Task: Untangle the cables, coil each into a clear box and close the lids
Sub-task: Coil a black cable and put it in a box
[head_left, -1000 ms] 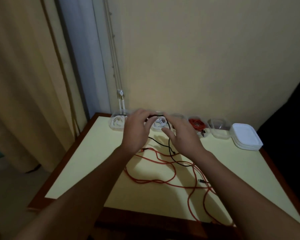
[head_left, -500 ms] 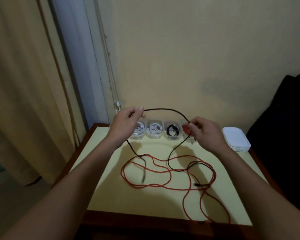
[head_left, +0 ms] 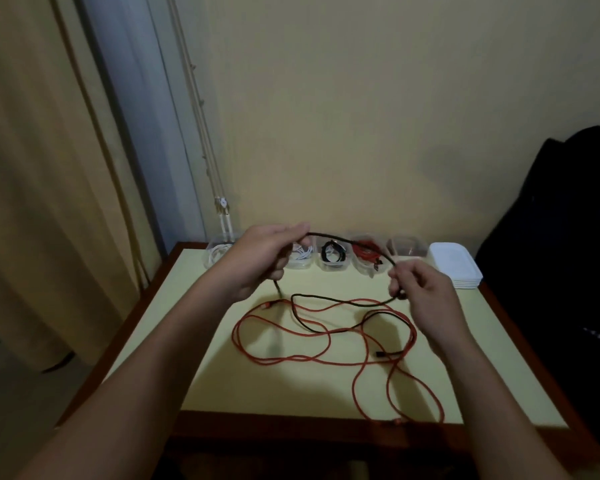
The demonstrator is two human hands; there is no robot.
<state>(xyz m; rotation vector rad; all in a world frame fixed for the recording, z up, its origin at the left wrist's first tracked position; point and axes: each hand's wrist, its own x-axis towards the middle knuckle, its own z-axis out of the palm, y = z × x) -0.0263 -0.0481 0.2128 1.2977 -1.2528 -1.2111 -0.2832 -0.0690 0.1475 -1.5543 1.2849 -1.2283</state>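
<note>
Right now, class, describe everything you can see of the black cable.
The black cable is thin, dark and flexible. The left hand grips it near one end, which hangs short below the fist; the right hand pinches it further along, so a raised arc spans between them. Past the right hand it drops to the table, loops across the red cable and ends in a dark plug.

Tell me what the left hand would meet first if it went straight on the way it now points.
Probably the second clear box from the left, holding white cable, beyond the left hand, which holds the black cable. Depth is unclear: the hand may pass above it.
</note>
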